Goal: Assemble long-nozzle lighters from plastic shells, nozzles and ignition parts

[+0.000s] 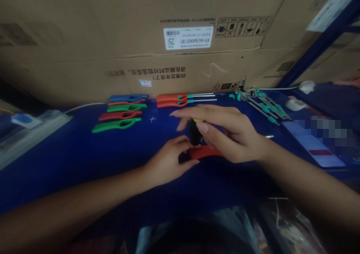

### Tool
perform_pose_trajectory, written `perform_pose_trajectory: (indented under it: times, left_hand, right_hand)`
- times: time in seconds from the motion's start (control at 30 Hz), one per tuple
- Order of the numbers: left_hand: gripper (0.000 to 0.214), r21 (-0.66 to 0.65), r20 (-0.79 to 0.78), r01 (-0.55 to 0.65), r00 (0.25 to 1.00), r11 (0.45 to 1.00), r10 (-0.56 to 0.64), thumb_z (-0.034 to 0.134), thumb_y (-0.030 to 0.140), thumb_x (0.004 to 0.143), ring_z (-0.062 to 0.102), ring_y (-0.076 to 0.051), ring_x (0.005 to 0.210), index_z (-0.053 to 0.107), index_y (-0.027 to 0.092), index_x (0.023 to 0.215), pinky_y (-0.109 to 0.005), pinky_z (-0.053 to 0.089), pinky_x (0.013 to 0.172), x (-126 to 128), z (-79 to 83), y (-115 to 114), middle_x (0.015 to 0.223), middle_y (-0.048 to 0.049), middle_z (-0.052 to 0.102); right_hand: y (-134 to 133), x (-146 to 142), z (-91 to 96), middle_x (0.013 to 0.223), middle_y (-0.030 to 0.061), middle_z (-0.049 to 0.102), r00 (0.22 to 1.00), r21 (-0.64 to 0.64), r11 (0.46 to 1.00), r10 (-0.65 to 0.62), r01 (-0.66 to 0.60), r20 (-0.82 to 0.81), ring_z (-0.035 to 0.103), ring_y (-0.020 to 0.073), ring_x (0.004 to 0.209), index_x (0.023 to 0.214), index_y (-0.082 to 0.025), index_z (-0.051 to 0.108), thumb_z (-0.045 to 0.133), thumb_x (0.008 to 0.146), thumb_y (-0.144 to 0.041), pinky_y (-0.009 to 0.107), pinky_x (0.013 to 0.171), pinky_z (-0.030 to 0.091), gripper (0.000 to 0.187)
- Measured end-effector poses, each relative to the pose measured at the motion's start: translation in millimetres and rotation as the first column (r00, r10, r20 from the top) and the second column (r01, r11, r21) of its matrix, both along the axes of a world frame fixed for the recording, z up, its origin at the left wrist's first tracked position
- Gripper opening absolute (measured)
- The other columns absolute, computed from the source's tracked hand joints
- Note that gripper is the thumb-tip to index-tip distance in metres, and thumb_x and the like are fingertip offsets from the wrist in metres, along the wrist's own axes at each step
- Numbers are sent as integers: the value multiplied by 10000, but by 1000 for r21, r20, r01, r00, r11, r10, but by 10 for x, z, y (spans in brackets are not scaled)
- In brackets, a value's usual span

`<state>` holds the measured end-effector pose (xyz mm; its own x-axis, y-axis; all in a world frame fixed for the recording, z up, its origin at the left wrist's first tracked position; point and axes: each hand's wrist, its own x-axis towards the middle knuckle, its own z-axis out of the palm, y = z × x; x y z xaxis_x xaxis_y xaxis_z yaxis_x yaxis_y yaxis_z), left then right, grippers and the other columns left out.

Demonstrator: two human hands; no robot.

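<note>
A red plastic handle point(204, 151) lies on the blue table point(84, 156) in the middle. My left hand point(168, 160) pinches its left end, where a small black part shows. My right hand point(222, 132) is closed above it around a dark upright tool point(194, 132) with a yellow top, its tip down on the red handle. A thin metal rod point(269, 136) sticks out to the right behind my right wrist.
Several green, red and blue handles point(120, 113) lie in a row at the left back. Two assembled red lighters point(182, 99) lie behind my hands. Metal rods with teal caps point(261, 102) lie at the right back. Cardboard boxes point(168, 40) form a wall behind.
</note>
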<state>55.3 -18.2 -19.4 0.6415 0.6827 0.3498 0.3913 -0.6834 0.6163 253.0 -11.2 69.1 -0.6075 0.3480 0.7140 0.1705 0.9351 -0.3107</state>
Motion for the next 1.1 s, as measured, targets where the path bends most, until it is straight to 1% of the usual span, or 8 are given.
perform_pose_trajectory:
  times: [0.13,0.23,0.37,0.47,0.7,0.83,0.93,1.1]
  left_hand:
    - [204,15,-6,3,1000,1000,-3,737,243,863,638,-176,841,663,189,1044,-317,540,773,-2,-19,5,936,-26,654]
    - [232,25,-16,-18,1000,1000,19,748,268,859,636,-177,828,666,192,1062,-323,537,764,-1,-20,5,939,-27,653]
    - [169,7,-4,1,1000,1000,-1,740,246,862,627,-161,814,676,177,1002,-304,537,760,0,0,1,931,-28,645]
    - [188,11,-2,1,1000,1000,-1,738,249,865,629,-161,820,678,176,1028,-306,537,774,-2,-2,2,945,-32,648]
    - [239,15,-55,-27,998,1000,28,722,312,876,643,-203,863,679,186,1075,-354,547,797,3,-9,4,964,-48,660]
    - [178,-15,-29,-9,1000,1000,8,713,277,881,648,-191,849,677,186,1030,-340,550,790,3,8,0,941,-39,661]
    - [164,-10,-6,8,1000,1000,-8,720,244,872,645,-181,859,675,193,1021,-327,549,794,-3,1,4,964,-35,663]
    - [196,21,13,8,1000,1000,-8,744,227,852,641,-174,863,670,179,1026,-331,546,827,4,-10,13,982,-35,663]
  right_hand:
    - [-13,23,36,961,61,756,997,176,982,-73,73,-4,711,125,855,1120,-133,701,593,984,-252,238,802,582,211]
    - [-1,62,9,862,35,756,970,391,892,-242,227,-12,707,123,748,1085,-158,722,686,926,-325,219,722,584,234]
    - [12,52,-2,1067,83,754,993,134,984,-116,115,-1,716,147,991,1244,-116,658,483,1020,-207,263,879,577,298]
    - [18,42,32,1010,72,757,1000,-45,999,3,-4,-26,715,126,931,1222,-109,663,512,1009,-198,253,868,571,276]
    - [13,52,5,899,57,752,988,282,947,-148,155,-44,707,136,818,1053,-132,719,712,903,-306,234,794,585,230]
    - [-23,24,10,1166,113,735,999,56,998,31,-30,-19,693,167,1098,1240,-105,662,470,1014,-195,295,957,561,309]
    - [-36,25,42,1130,98,746,993,-79,990,119,-120,-17,716,141,1013,1256,-110,655,455,1022,-203,272,896,579,321]
    - [19,53,-4,892,46,769,988,187,971,-137,148,-70,712,137,760,1027,-183,738,666,934,-303,248,740,594,169]
